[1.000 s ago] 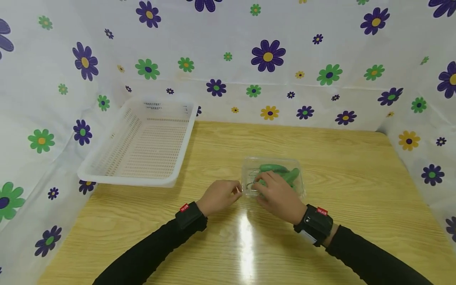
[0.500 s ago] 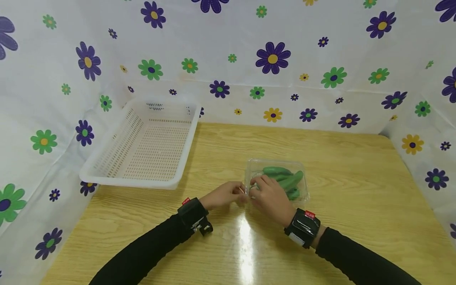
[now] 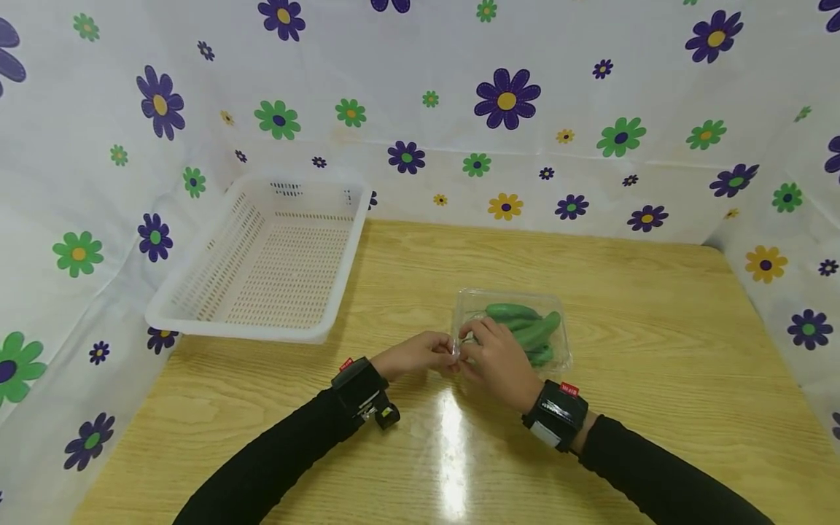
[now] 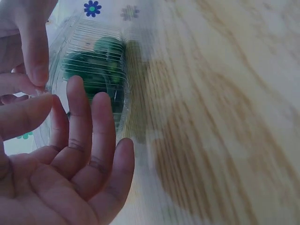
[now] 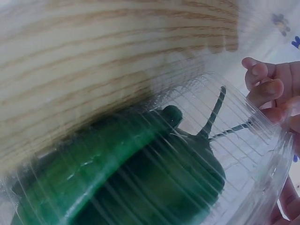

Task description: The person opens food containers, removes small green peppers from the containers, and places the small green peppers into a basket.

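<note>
A clear plastic box with ribbed walls lies on the table, holding several green peppers. Thin stems show on the peppers in the right wrist view. At the box's left edge, my left hand pinches the plastic between thumb and index finger. Its other fingers are spread and half bent in the left wrist view. My right hand reaches over the front left part of the box and pinches the same edge, its fingertips close against the left ones. Part of the peppers is hidden behind it.
A white slotted plastic basket stands at the back left of the wood-grain table. Flower-printed white cloth hangs behind the table and along its sides.
My right hand has shifted left and down from over the peppers to the box's left edge. My left hand has edged right and now meets it there. The basket stays put.
</note>
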`<action>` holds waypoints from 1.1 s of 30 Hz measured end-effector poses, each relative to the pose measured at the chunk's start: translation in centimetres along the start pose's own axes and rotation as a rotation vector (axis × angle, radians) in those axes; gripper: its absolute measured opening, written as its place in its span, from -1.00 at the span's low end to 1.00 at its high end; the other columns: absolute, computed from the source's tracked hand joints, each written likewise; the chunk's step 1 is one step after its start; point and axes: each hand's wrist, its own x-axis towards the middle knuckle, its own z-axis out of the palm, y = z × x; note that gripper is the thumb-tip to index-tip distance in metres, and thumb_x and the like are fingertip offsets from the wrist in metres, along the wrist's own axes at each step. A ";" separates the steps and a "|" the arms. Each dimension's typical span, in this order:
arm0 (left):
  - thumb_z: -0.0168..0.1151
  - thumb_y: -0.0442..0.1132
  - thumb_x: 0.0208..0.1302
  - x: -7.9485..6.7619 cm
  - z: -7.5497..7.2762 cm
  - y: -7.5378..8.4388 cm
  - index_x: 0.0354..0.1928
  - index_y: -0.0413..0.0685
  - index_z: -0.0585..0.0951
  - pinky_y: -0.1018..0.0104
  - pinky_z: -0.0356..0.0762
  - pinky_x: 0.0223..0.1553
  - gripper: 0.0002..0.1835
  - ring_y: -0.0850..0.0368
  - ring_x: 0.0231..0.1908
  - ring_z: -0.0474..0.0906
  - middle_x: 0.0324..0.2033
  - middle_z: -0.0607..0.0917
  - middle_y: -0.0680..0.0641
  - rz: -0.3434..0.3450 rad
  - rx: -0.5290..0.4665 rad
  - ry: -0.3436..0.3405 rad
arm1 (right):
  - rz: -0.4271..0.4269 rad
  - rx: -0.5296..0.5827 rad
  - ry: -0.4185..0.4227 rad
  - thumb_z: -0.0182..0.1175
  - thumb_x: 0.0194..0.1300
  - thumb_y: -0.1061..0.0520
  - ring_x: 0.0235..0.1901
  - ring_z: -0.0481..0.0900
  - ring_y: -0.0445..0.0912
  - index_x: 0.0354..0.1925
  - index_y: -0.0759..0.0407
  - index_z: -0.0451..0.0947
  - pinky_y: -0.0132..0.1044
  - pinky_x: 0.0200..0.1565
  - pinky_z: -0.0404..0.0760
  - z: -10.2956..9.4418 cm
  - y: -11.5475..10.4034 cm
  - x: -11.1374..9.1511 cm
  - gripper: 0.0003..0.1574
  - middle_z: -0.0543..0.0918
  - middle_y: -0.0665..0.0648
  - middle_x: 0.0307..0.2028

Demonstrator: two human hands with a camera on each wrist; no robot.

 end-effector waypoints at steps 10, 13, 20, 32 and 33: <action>-0.04 -0.40 0.37 0.1 0.8 0.6 -0.12 -0.43 0.49 0.30 0.59 -0.11 -0.80 0.22 -0.28 0.58 -0.26 0.65 -0.27 -0.037 0.037 0.045 | -0.010 0.095 0.006 0.42 -0.02 0.21 0.08 0.47 0.08 -0.54 0.09 0.57 0.10 0.08 0.44 0.2 0.1 -0.2 -0.82 0.58 0.18 -0.02; -0.05 -0.40 0.37 0.0 0.9 0.6 -0.11 -0.45 0.49 0.31 0.59 -0.15 -0.79 0.20 -0.29 0.58 -0.28 0.65 -0.29 -0.032 0.058 0.049 | 0.005 0.127 -0.021 0.39 0.02 0.22 0.15 0.45 0.11 -0.51 0.08 0.54 0.16 0.17 0.37 0.4 0.2 -0.4 -0.82 0.57 0.20 0.06; -0.04 -0.37 0.37 -0.1 1.1 0.5 -0.09 -0.40 0.54 0.33 0.57 -0.15 -0.76 0.18 -0.28 0.58 -0.26 0.65 -0.23 -0.057 0.090 0.044 | -0.022 0.112 -0.028 0.35 0.05 0.26 0.16 0.47 0.08 -0.41 0.07 0.55 0.16 0.22 0.34 0.7 0.3 -0.9 -0.84 0.63 0.12 0.01; -0.04 -0.30 0.41 -0.3 1.4 1.0 -0.13 -0.29 0.60 0.32 0.55 -0.14 -0.75 0.15 -0.26 0.60 -0.25 0.67 -0.19 -0.098 0.179 0.084 | -0.070 0.078 0.017 0.37 -0.01 0.24 0.10 0.50 0.02 -0.45 0.08 0.47 0.16 0.17 0.38 1.5 0.6 -0.8 -0.77 0.64 0.06 -0.07; -0.03 -0.30 0.41 -0.3 1.4 1.0 -0.14 -0.28 0.61 0.32 0.54 -0.14 -0.75 0.16 -0.26 0.60 -0.25 0.67 -0.18 -0.103 0.182 0.088 | -0.067 0.088 0.014 0.36 0.00 0.25 0.10 0.50 0.02 -0.48 0.07 0.44 0.17 0.17 0.38 1.5 0.6 -0.8 -0.75 0.64 0.06 -0.07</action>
